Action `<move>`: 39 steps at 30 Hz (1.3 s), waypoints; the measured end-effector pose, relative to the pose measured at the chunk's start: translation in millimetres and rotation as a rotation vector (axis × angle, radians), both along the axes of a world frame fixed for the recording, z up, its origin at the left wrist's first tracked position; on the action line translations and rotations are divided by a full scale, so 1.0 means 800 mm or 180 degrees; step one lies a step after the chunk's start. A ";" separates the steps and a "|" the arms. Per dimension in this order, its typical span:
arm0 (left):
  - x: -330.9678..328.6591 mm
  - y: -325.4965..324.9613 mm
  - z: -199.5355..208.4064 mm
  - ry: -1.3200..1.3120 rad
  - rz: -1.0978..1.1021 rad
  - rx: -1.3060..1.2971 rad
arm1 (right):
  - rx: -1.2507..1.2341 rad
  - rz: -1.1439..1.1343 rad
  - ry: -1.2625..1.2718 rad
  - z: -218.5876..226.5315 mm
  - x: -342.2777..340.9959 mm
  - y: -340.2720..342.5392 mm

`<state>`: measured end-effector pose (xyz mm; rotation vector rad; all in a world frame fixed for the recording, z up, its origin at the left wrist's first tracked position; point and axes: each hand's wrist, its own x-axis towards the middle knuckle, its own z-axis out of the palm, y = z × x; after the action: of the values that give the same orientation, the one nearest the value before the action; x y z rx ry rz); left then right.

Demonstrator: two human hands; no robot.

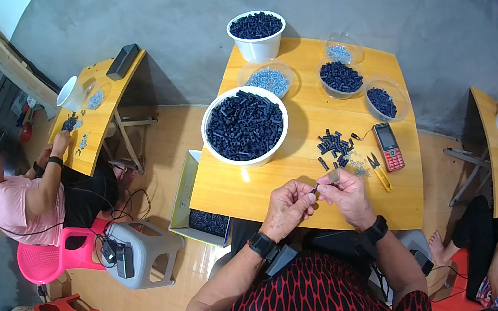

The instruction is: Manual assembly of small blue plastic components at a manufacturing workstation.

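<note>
Above the near edge of the yellow wooden table (pixel 216 194), my left hand (pixel 287 207) and my right hand (pixel 350 198) meet, fingertips almost touching. Thumb and forefinger of the left pinch a small black part (pixel 315 190). My right fingers are pinched closed against its other side; whatever else they hold is too small to make out. Just beyond the hands lies a loose pile of short black tubular pieces (pixel 334 144). Beside it are small, shiny metal bits (pixel 361 166). Yellow-handled thread snips (pixel 381 174) and a red-and-black keypad phone (pixel 389 146) lie to the right.
A large white bucket (pixel 251 160) of black pieces stands left, another white bucket (pixel 259 48) behind. Clear tubs hold metal parts (pixel 267 81) and black pieces (pixel 341 77). An open box (pixel 181 200) stands on the floor left. People work at side tables, one in a pink shirt (pixel 24 206).
</note>
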<state>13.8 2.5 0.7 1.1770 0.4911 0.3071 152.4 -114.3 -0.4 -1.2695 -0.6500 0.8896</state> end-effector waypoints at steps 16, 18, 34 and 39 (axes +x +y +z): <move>0.001 -0.001 -0.007 0.0016 -0.0008 -0.0009 | -0.0117 0.0002 -0.0748 0.017 -0.003 0.001; 0.001 -0.001 -0.007 0.0014 -0.0007 -0.0003 | -0.0148 0.0095 -0.0782 0.025 0.003 0.001; 0.002 0.002 -0.009 0.0030 -0.0062 -0.0021 | -0.0457 0.0193 -0.0610 0.019 0.008 0.005; 0.001 0.001 -0.008 0.0061 -0.0060 0.0000 | -0.0502 0.0185 -0.0755 0.025 0.007 0.006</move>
<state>14.3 3.4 -5.4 1.1849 0.4965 0.2797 157.7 -109.1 19.5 -1.5193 -0.8194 0.8578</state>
